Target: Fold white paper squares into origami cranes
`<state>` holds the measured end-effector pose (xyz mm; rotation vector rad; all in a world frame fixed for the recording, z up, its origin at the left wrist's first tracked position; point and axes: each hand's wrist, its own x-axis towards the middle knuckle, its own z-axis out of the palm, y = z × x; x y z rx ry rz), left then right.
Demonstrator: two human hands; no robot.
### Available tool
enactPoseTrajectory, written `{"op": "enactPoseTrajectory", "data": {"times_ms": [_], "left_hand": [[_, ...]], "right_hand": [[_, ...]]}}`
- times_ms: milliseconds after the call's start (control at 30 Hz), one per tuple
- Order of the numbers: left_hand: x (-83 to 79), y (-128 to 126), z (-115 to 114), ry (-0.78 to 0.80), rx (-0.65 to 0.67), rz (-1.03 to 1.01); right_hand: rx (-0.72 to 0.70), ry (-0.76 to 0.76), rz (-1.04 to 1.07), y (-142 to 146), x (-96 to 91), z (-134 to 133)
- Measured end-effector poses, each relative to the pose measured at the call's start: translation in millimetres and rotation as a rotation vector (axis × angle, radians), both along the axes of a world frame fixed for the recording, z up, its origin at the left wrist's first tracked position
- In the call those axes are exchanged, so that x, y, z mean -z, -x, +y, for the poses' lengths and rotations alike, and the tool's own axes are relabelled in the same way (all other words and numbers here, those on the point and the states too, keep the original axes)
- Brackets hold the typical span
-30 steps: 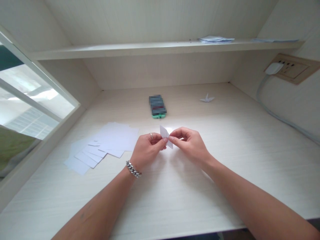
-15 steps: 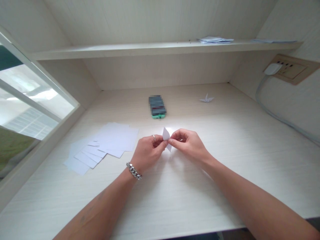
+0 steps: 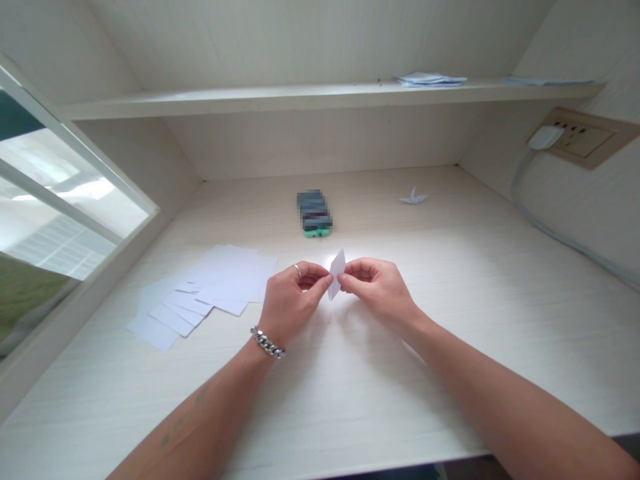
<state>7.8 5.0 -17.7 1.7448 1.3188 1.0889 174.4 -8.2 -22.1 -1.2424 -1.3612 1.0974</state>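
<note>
Folded paper (image 3: pixel 337 273): small, white, pointed at top and bottom — between both hands, above the desk (image 3: pixel 350 407)
Left hand (image 3: pixel 291 293): thumb and fingers pinching the paper's left edge
Right hand (image 3: pixel 383 287): thumb and fingers pinching its right side
White sheets (image 3: pixel 233 273): fanned out, overlapping, left of the left hand
Paper bird (image 3: pixel 413 198): farther back, to the right — well apart from the hands

Left grip (image 3: pixel 291 298) and right grip (image 3: pixel 379 287) pinch folded paper (image 3: pixel 337 270).
</note>
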Motion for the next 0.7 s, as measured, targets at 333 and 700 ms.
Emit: {"op": "enactPoseTrajectory", "data": {"times_ms": [333, 700], "left_hand": [[3.4, 1.4, 1.5, -0.022, -0.001, 0.017], [-2.0, -2.1, -2.1, -0.116, -0.036, 0.166]], "right_hand": [[-0.006, -0.032, -0.015, 0.3, 1.6, -0.7], [0.034, -0.069, -0.109, 2.9, 2.2, -5.9]]}}
